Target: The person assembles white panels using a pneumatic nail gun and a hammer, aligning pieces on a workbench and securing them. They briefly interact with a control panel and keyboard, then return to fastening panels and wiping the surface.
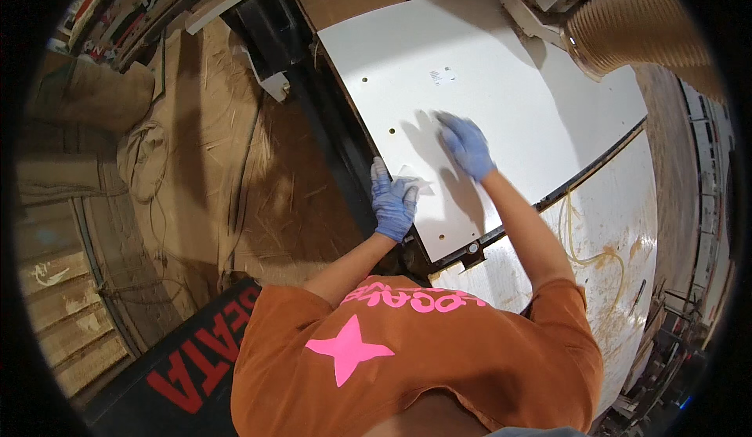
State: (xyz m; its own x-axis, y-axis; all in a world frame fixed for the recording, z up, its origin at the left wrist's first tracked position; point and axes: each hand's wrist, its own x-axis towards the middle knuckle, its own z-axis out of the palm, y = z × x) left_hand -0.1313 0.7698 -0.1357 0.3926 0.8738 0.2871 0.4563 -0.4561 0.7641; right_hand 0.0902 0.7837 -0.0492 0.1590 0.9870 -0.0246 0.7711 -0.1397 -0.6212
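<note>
A white panel [486, 61] lies in front of me, with several small holes along its left side and a printed white label [441, 76] on its upper part. My left hand [394, 206], in a blue glove, is at the panel's left edge. Between its thumb and fingers is a small, thin white slip [415, 180], slightly blurred, which looks like paper or a label. My right hand [468, 146], also gloved in blue, is over the middle of the panel with its fingers stretched out and nothing visible in it. Its fingertips are smeared by motion.
A ribbed beige hose [634, 30] hangs at the upper right. A second white surface [619, 210], stained, adjoins the panel's near right edge, with a thin yellowish cord [576, 241] on it. Brown sheeting [211, 163] spreads at the left beside a dark beam [333, 131].
</note>
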